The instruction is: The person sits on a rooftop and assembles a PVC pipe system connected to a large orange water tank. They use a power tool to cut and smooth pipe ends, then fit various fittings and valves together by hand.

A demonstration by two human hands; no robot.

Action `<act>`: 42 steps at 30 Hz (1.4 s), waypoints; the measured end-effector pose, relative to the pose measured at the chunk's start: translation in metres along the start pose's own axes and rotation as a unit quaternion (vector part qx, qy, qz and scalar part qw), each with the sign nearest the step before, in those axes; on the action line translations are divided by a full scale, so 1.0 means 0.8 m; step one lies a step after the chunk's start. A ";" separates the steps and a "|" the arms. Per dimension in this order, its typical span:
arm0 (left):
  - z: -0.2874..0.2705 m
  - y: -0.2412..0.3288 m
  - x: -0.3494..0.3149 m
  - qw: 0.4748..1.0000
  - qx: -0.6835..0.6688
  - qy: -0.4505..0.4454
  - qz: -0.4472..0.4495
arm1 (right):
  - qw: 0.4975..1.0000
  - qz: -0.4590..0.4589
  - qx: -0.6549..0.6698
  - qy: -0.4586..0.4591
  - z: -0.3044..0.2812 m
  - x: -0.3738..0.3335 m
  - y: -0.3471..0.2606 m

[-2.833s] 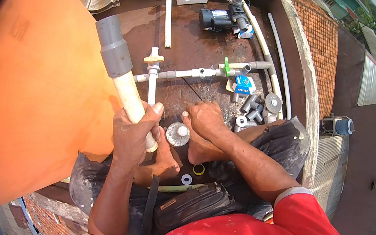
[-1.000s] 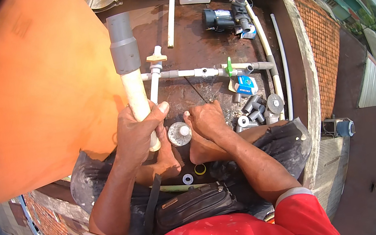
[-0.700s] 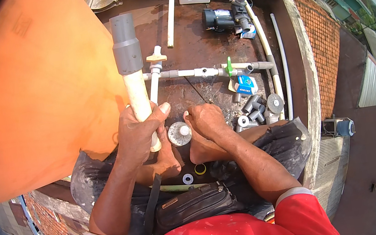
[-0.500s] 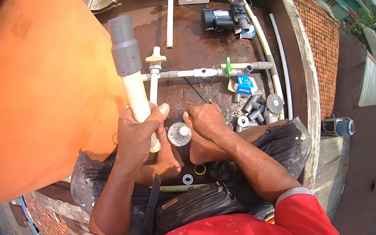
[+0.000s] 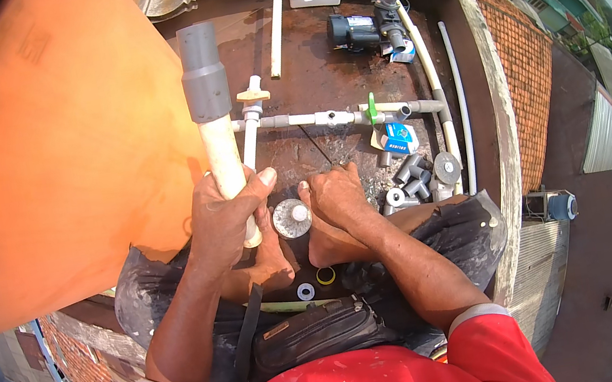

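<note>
- While the left hand [image 5: 224, 218] is clamped around the cream pipe [image 5: 226, 173], that pipe stands nearly upright, its long axis running up and away from the person, with the grey coupling [image 5: 203, 73] on its far end pointing toward the orange tank [image 5: 51, 151].
- The pipe's near end reaches down just beside the left foot [image 5: 268, 262], in front of the tank wall.
- The right hand [image 5: 336, 196] rests knuckles-up on the brown deck [image 5: 319, 69], fingers curled together; whether it grips anything I cannot tell.
- Between the two hands stands a round tin [image 5: 292, 218], its top whitish; what is inside cannot be made out.
- A belt pouch [image 5: 314, 335] lies closed across the lap, contents hidden.
- Just beyond the hands runs a white pipe line [image 5: 326, 117] with a green-handled valve [image 5: 371, 108], crossing the deck from left to right.
- Loose grey fittings [image 5: 414, 175] lie clustered to the right of the right hand, near a blue packet [image 5: 397, 138].
- A dark pump [image 5: 356, 29] sits at the far edge of the deck, well apart from the hands.
- Two small rings [image 5: 315, 283] lie between the feet.
</note>
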State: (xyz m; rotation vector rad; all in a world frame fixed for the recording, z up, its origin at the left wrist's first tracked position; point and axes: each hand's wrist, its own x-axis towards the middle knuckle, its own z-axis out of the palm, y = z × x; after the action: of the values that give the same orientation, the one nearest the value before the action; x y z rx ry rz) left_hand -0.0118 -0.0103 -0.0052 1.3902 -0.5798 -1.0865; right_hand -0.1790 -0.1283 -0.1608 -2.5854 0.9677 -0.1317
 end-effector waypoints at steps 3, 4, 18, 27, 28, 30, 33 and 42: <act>-0.004 -0.001 0.001 1.000 0.005 -0.005 0.008 | 0.999 0.014 0.033 -0.035 -0.011 0.005 -0.006; -0.003 -0.001 0.000 1.000 0.006 -0.003 0.007 | 0.998 0.019 0.043 -0.046 -0.015 0.007 -0.008; -0.001 -0.001 -0.003 0.999 -0.021 0.010 -0.024 | 0.998 0.032 0.049 -0.004 -0.034 0.004 -0.012; -0.001 -0.005 -0.002 0.999 -0.033 -0.004 -0.017 | 0.996 0.000 0.040 0.085 0.005 0.000 0.004; -0.001 -0.005 -0.002 0.999 -0.034 0.000 -0.018 | 0.997 0.005 0.047 0.065 0.004 0.001 0.002; -0.002 -0.004 -0.003 0.999 -0.035 0.000 -0.020 | 0.998 0.015 0.061 0.024 0.001 0.003 0.001; -0.003 -0.006 -0.003 0.999 -0.039 -0.006 -0.019 | 0.998 0.007 0.059 0.024 0.000 0.004 0.001; 0.002 -0.004 -0.001 1.000 -0.017 0.004 -0.010 | 0.998 0.008 0.052 0.038 -0.005 0.005 0.002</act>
State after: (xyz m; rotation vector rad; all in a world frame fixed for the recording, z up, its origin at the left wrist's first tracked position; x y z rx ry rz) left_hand -0.0143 -0.0095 -0.0080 1.3720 -0.5400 -1.1025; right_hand -0.1776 -0.1334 -0.1575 -2.4931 0.9816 -0.2705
